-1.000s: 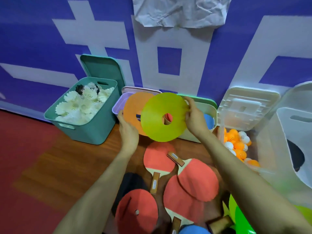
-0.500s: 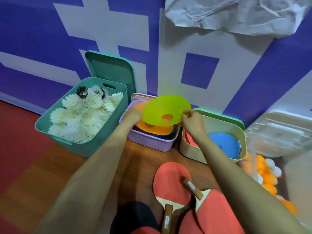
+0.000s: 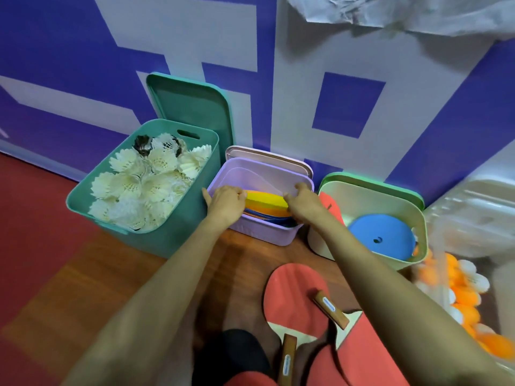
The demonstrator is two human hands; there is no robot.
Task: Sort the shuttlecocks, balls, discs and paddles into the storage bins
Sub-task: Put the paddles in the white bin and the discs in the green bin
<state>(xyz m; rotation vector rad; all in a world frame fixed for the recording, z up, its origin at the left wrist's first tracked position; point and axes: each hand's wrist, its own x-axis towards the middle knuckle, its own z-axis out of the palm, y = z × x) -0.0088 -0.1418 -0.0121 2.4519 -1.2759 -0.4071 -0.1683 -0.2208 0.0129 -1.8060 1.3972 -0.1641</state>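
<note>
- While both hands reach into the lilac bin (image 3: 264, 235), a yellow-green disc (image 3: 263, 198) sits on top of a stack of discs (image 3: 267, 218) whose orange and blue edges show beneath it.
- The left hand (image 3: 225, 203) curls its fingers over the disc's left edge, with the thumb outside the bin's left wall.
- The right hand (image 3: 302, 200) curls over the disc's right edge, with one finger up by the bin's far rim.
- The disc lies nearly flat, and its visible span runs left to right between the hands.
- The lilac bin is hemmed in. A teal bin (image 3: 167, 240) heaped with white shuttlecocks (image 3: 145, 190) stands just beside it on the left, and a cream bin (image 3: 320, 243) is near on the right. The wall is close behind.
- The cream bin holds a red paddle (image 3: 330, 207) and a blue round piece (image 3: 381, 235).
- At the far right, orange and white balls (image 3: 459, 296) show, blurred.
- More red paddles (image 3: 292, 296) lie on the wooden floor (image 3: 125, 288) between the forearms, one handle slanting toward the lower right.
</note>
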